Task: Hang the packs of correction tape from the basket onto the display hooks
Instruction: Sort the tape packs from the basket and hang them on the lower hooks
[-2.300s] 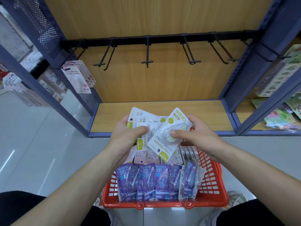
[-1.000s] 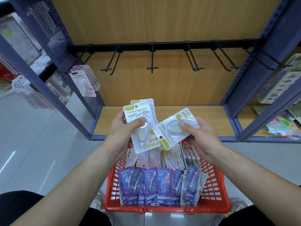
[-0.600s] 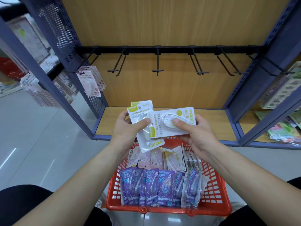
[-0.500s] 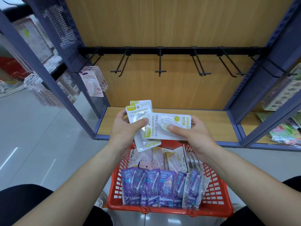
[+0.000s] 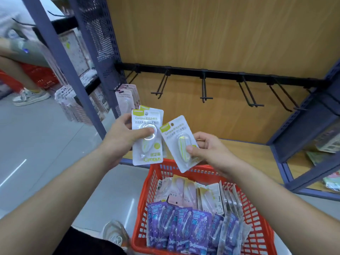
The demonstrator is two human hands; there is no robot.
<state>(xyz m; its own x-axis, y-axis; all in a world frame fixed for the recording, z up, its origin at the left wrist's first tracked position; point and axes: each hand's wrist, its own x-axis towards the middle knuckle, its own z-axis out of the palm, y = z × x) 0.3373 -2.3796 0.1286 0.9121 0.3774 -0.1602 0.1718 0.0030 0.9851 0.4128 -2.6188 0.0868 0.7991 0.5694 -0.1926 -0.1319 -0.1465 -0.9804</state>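
Holding a small stack of packs upright in the left grip, thumb pressed on the front blister. Pinching a single pack in the right grip: now swung from sideways to hang-hole up and pulled clear of the stack. Hovering over the red basket, many packs left inside. Probably lined up for a bare hook; none hung there yet.
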